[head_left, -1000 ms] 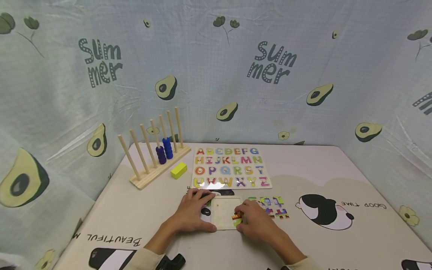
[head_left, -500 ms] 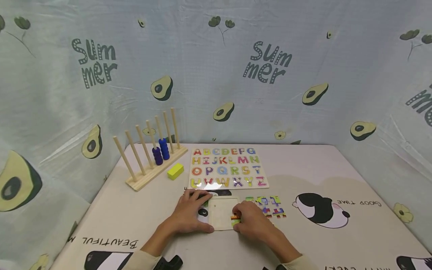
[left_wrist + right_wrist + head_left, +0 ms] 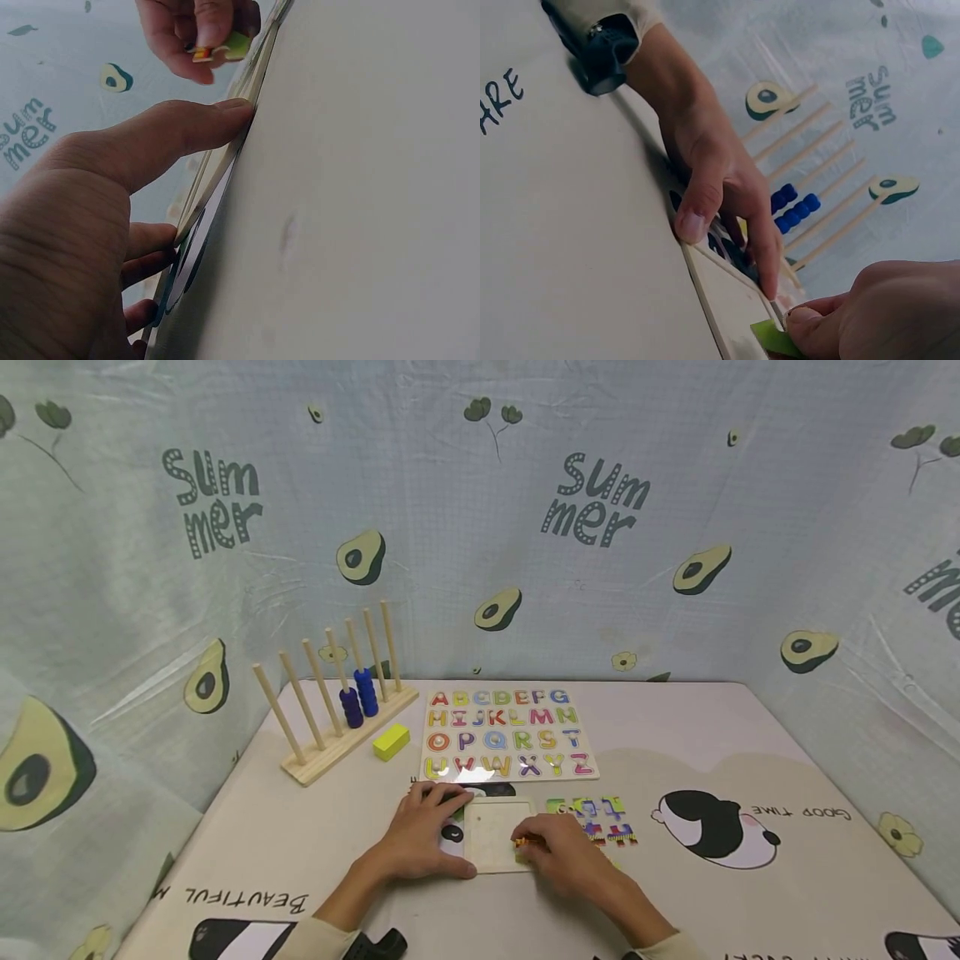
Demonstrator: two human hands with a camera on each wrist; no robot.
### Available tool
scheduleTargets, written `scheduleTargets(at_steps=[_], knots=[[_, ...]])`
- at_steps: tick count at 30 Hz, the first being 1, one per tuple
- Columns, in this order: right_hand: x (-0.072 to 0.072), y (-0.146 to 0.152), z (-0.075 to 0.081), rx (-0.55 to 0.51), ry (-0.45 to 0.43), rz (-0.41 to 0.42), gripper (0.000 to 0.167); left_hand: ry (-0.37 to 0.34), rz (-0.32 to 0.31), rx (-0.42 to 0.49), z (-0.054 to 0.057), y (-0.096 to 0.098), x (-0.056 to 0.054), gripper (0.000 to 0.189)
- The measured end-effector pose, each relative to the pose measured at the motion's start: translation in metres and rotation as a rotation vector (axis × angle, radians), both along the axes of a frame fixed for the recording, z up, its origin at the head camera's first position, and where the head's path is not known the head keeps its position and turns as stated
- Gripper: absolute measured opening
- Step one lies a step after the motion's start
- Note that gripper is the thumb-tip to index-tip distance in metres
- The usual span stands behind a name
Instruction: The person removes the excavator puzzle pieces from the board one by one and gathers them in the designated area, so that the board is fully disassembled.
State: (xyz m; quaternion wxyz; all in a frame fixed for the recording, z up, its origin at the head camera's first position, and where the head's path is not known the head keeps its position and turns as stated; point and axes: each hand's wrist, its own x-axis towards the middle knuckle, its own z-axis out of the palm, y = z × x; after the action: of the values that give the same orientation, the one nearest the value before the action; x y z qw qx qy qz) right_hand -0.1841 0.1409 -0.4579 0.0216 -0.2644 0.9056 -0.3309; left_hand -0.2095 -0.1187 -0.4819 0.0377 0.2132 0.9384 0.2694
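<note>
A pale wooden puzzle tray (image 3: 491, 831) with a raised border lies in front of the person. My left hand (image 3: 422, 837) holds its left side, thumb at the near corner and fingers toward the far corner. Over the tray's near right part, my right hand (image 3: 567, 853) pinches a jigsaw piece (image 3: 237, 46) between thumb and fingers. That piece is green with a red and yellow edge; the fingers cover much of it. Several more jigsaw pieces (image 3: 589, 808), printed in green, blue and red, lie right of the tray, partly behind the right hand.
An alphabet board (image 3: 510, 742) lies just beyond the tray. Back left stands a wooden peg rack (image 3: 341, 743) with blue beads (image 3: 365, 692) on two pegs. Beside the rack is a yellow block (image 3: 392, 742). A patterned curtain (image 3: 420, 635) hangs behind the table.
The jigsaw piece has tilted in the right fingers, and the right hand has shifted slightly over the tray. The left hand keeps its hold. The head view has swung a little.
</note>
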Motion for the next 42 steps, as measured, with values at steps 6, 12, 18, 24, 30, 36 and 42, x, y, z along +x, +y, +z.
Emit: scheduleTargets(at_steps=[6,12,18,24,30,36,42], knots=[[0.003,0.02,0.003,-0.09,-0.038,-0.066,0.014,0.002,-0.004,-0.002,-0.001,0.001,-0.001,0.101],[0.007,0.05,0.005,-0.12,-0.03,-0.158,0.011,0.008,-0.006,0.0,-0.001,-0.001,0.001,0.101],[0.009,0.081,0.006,-0.156,-0.054,-0.257,0.014,0.007,-0.001,0.008,0.002,-0.002,0.002,0.101],[0.013,0.103,0.006,-0.139,-0.057,-0.36,0.016,0.003,-0.001,0.021,0.003,-0.003,0.003,0.102],[0.015,0.118,0.002,-0.057,-0.042,-0.376,0.014,0.008,0.003,0.019,0.002,-0.004,0.003,0.103],[0.018,0.122,-0.004,0.024,-0.082,-0.403,0.016,0.01,0.006,0.008,0.0,-0.006,0.002,0.102],[0.017,0.119,-0.008,0.079,-0.077,-0.443,0.022,0.004,0.008,0.009,0.0,-0.005,0.001,0.102]])
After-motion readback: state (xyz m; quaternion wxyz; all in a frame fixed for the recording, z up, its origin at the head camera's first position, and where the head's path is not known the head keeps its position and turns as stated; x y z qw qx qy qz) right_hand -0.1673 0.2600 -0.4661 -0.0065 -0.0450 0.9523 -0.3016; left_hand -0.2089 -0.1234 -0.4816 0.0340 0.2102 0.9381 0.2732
